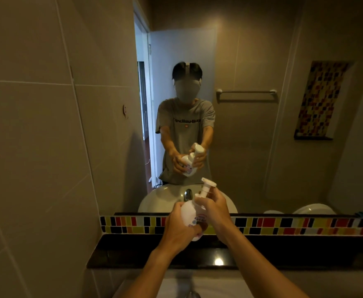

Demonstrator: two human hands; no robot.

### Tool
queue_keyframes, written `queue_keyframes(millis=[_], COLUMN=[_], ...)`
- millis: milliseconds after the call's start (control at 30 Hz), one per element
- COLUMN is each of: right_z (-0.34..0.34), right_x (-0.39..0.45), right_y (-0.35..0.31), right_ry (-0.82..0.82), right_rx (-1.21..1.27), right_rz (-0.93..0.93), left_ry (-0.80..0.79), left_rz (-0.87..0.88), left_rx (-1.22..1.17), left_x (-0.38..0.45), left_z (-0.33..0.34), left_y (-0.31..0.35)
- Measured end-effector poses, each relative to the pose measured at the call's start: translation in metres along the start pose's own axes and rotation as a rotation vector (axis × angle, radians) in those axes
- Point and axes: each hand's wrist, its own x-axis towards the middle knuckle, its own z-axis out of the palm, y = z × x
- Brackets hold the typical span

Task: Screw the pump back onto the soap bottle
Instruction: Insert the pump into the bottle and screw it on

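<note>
Lower centre of frame: both bare hands raised in front of the mirror [262,104], above the dark counter ledge [133,252]. Left hand [177,227] wrapped round the body of the white soap bottle [190,214], fingers curled closed against it, thumb on the near side. Bottle tilted, neck leaning toward upper right. Right hand [214,208] closed round the neck and collar, fingers bent tight there. White pump [206,187] stands out above the right hand, its nozzle pointing to upper left. Whether the collar is fully seated cannot be told; fingers cover it. Behind the hands a band of coloured mosaic tile [284,225] runs under the mirror. Reflection shows the same grip and a towel bar [246,92] at right centre.
</note>
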Motion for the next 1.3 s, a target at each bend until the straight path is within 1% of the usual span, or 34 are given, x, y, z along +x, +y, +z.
queue_keyframes(millis=[167,333,467,533,633,700,767,833,900,1000,1067,1233,1300], right_z=[0.002,0.007,0.003,-0.003,-0.015,-0.017,-0.012,-0.008,-0.008,-0.014,-0.014,-0.008,-0.012], right_x=[-0.001,-0.008,-0.012,-0.011,-0.006,-0.002,-0.001,-0.003,-0.004,-0.003,-0.001,0.000,0.003], right_y=[0.000,0.002,0.002,0.000,-0.005,-0.006,-0.006,-0.006,-0.009,-0.014,-0.017,-0.015,-0.014], right_ry=[0.014,0.133,0.154,0.138,0.018,-0.023,0.006,0.019,-0.014,-0.087,-0.089,-0.062,-0.037], right_rx=[-0.004,0.009,-0.028,0.043,0.182,0.214,0.171,0.083,0.065,0.115,0.085,-0.004,0.012], right_rz=[-0.018,0.010,0.022,0.050,0.091,0.089,0.059,0.041,0.052,0.079,0.087,0.064,0.077], left_ry=[0.011,0.071,0.050,0.016,-0.015,0.009,0.058,0.046,0.011,-0.008,-0.010,0.077,0.093], left_rz=[0.003,0.080,0.056,0.054,0.051,0.046,0.031,0.010,-0.008,0.005,0.013,-0.029,-0.020], left_rx=[0.017,0.066,0.048,0.039,0.055,0.042,0.035,0.031,0.030,0.044,0.065,0.073,0.061], left_x=[-0.001,-0.008,-0.010,-0.010,-0.010,-0.012,-0.011,-0.008,-0.004,0.001,0.002,0.003,0.003], left_z=[-0.005,0.008,0.012,0.005,-0.003,-0.003,0.001,0.007,0.007,0.002,-0.002,-0.002,-0.002], left_y=[0.006,0.006,0.006,0.012,0.018,0.020,0.022,0.024,0.026,0.029,0.030,0.027,0.022])
